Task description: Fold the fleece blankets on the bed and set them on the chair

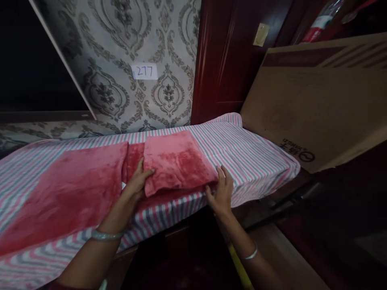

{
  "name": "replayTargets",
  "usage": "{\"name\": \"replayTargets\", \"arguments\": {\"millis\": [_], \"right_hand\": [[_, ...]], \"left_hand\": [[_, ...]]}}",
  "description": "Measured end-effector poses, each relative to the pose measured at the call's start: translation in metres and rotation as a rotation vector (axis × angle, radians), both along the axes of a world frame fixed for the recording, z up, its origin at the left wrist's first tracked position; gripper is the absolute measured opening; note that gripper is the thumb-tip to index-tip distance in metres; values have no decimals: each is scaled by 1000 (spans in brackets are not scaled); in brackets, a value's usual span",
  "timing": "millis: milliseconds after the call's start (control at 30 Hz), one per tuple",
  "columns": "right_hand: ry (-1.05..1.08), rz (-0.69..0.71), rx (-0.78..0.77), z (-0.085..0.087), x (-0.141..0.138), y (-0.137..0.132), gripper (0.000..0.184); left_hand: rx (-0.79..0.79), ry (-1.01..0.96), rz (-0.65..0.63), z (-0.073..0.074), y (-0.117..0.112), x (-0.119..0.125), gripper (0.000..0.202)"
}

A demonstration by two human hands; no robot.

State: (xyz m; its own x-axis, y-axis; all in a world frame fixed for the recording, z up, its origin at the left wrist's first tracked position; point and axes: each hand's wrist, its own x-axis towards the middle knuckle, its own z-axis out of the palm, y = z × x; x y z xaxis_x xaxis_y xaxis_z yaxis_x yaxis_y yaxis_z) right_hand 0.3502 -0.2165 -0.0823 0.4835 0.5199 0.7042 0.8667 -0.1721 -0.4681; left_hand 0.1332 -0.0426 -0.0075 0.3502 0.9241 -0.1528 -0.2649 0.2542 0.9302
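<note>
A red plush cloth (178,161) lies folded on the striped tablecloth, with a lower layer of the same fabric showing beneath its left and front edges. My left hand (137,181) is at its left edge, thumb over the top and fingers along the side, closed on the edge. At the front right corner is my right hand (222,193), its fingers spread beside the edge and its thumb apart from them, touching the fabric. To the left, a wider flat section of red plush (78,181) reaches past the table's left part; whether it joins the folded part is unclear.
The pink, grey and white striped tablecloth (242,149) hangs over the front edge. A large cardboard box (320,100) stands at the right end, a bottle (323,22) behind it. A dark screen (39,60) and a number card (145,71) are at the wall.
</note>
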Motion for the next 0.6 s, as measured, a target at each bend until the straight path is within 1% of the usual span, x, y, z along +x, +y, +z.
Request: {"name": "replayTargets", "arguments": {"millis": [100, 167, 233, 300, 367, 433, 500, 567, 600], "right_hand": [[65, 44, -40, -6, 14, 8, 80], [117, 86, -51, -8, 19, 14, 81], [135, 123, -70, -10, 23, 17, 81], [129, 147, -75, -11, 26, 18, 78], [117, 157, -58, -11, 26, 18, 76], [90, 145, -54, -10, 21, 18, 78], [45, 132, -82, -8, 13, 19, 82], [5, 125, -114, -6, 3, 21, 85], [-4, 122, -117, -5, -2, 22, 86]], "left_hand": [[39, -30, 24, 15, 0, 11, 87], [56, -22, 51, 17, 0, 13, 84], [36, 2, 87, 15, -1, 11, 86], [-2, 39, 111, 10, -2, 5, 89], [-1, 84, 95, 4, -6, -4, 85], [91, 130, 58, 0, -11, -16, 73], [252, 157, 41, -1, -14, -27, 59], [395, 163, 63, 1, -11, -30, 50], [436, 164, 76, 4, -7, -27, 48]]}}
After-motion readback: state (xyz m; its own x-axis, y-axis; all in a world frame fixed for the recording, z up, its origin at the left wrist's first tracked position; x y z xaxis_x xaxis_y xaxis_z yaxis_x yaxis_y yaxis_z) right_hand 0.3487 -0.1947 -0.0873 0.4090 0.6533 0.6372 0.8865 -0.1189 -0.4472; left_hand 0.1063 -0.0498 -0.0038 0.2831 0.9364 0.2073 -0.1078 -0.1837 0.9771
